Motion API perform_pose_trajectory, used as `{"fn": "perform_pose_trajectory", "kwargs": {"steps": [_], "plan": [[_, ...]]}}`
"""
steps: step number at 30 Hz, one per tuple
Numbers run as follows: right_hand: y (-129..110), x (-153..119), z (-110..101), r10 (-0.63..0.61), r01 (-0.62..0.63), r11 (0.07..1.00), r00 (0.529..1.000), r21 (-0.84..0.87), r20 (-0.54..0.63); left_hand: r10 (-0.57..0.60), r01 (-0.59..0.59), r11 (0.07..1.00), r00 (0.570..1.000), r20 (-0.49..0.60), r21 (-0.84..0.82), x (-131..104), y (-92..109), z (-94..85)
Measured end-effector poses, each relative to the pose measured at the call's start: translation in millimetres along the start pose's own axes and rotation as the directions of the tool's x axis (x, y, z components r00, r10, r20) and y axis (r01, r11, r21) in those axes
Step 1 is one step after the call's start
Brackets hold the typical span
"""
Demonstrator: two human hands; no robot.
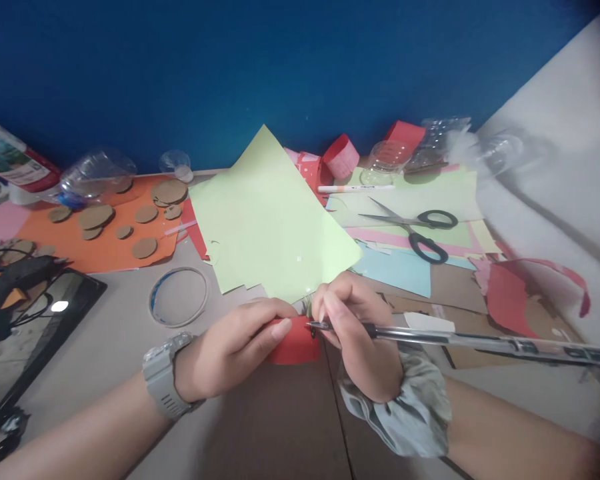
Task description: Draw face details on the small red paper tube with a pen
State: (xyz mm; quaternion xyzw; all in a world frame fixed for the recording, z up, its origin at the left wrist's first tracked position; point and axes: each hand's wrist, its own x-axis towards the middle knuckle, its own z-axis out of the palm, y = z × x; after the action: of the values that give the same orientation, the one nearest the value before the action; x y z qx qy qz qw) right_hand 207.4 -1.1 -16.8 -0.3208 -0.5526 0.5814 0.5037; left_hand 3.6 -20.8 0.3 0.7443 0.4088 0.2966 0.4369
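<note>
At the near middle of my view is the curved red piece, smooth and matte like card, just below the lowest edge of a pale green sheet. My left hand grips it, fingers bent over its top, thumb pressed on its face. My right hand is closed around a clear-barrelled pen, its dark tip at the red piece's upper edge. I have a grey, ribbed-strap watch on the left wrist and a crinkled grey-green scrunchie on the right.

The green sheet is smooth, with a few stepped cuts along its near edge. Left of it, a thin tape ring lies flat on the grey tabletop, and rough brown cardboard discs are scattered over an orange sheet. Behind them lies a crumpled clear bottle with a blue cap; the labelled red bottle carries print too small for me to read. To the right, black-handled scissors lie open on layered coloured paper, near a white marker and a torn red strip
</note>
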Motion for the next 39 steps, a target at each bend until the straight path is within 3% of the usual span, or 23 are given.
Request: {"fn": "perform_pose_trajectory", "kwargs": {"steps": [3,10,15,24,39], "plan": [[3,-1,-1,0.025,-0.025,0.999,0.999,-0.029,0.024,0.002,-0.001,1.0,1.0,-0.027,0.007,-2,0,1.0],[3,-3,0,-0.045,0.045,0.998,0.999,0.032,0.012,0.065,-0.049,0.993,0.988,-0.143,0.109,-3,1,2.2],[0,-1,2,0.009,-0.008,0.999,1.0,0.047,-0.012,0.012,0.022,0.987,0.979,-0.205,0.162,-1,2,0.5],[-7,6,8,0.224,-0.224,0.975,0.975,-0.007,-0.008,0.03,-0.001,0.981,0.988,-0.15,0.192,4,4,1.1],[-5,3,10,0.259,-0.259,0.966,0.966,-0.001,-0.006,0.099,-0.075,0.98,0.988,-0.123,0.186,-3,0,5.7]]}}
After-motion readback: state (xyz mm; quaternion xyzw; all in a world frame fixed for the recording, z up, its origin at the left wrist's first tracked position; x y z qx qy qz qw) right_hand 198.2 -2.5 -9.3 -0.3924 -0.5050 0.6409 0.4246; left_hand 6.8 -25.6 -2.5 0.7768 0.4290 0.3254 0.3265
